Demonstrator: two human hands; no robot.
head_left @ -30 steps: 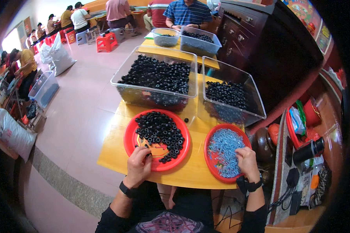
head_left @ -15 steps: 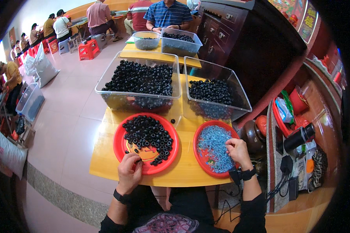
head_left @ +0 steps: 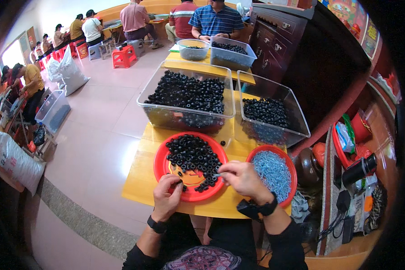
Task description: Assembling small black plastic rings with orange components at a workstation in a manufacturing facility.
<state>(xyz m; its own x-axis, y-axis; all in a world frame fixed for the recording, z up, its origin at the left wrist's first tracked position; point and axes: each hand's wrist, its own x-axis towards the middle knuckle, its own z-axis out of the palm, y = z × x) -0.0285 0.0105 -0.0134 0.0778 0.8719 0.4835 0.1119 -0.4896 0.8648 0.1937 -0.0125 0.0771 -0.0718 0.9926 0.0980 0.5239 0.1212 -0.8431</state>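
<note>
A round red plate (head_left: pixel 159 180) in front of me carries a heap of small black rings (head_left: pixel 191 153), thinned out at its near side. My left hand (head_left: pixel 167 192) is closed over the plate's near left rim, a small dark piece, apparently one of the rings, pinched at its fingertips. My right hand (head_left: pixel 244 179) reaches over the same plate's right rim. Its thumb and forefinger pinch a thin silvery-blue pin (head_left: pixel 217 175) pointing left. More such small pins (head_left: pixel 271 173) fill a second red plate (head_left: pixel 294 180) on the right, partly hidden by my right wrist.
Beyond the plates stand two clear plastic bins (head_left: pixel 189 112) (head_left: pixel 297 128) of black rings on the yellow table (head_left: pixel 139 180). One loose ring (head_left: pixel 222 143) lies between them. A person (head_left: pixel 216 22) sits opposite. Right: a dark cabinet (head_left: pixel 319 58) and a shelf with cables (head_left: pixel 339 220).
My right hand has moved left from the pin plate to the ring plate, now with a pin in its fingers. My left hand stays at the ring plate's near rim. The view has shifted.
</note>
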